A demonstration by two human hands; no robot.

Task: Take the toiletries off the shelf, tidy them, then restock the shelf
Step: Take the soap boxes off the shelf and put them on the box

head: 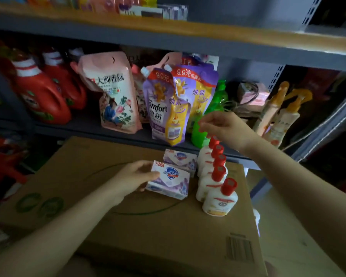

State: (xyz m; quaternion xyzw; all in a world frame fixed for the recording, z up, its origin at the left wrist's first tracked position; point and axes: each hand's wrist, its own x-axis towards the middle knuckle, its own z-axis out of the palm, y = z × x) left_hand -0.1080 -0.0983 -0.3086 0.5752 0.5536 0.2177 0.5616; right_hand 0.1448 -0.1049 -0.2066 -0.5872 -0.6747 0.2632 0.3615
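On a large cardboard box [112, 226] in front of the shelf [92, 132] lie stacked purple-white Safeguard soap boxes [171, 179]; my left hand [136, 174] grips the top one by its left end. Another soap box [180, 157] lies behind them. A row of several white lotion bottles with red caps [218, 180] stands to the right. My right hand [226, 127] hovers above the far end of that row, fingers loosely curled, holding nothing. A green bottle [200, 130] stands on the shelf edge just left of that hand.
The shelf holds red detergent jugs [42, 96], a pink refill pouch [114, 96], purple Comfort pouches [168, 104] and cream spray bottles [278, 114] at right. An upper shelf board [168, 29] overhangs. Red items sit low at left.
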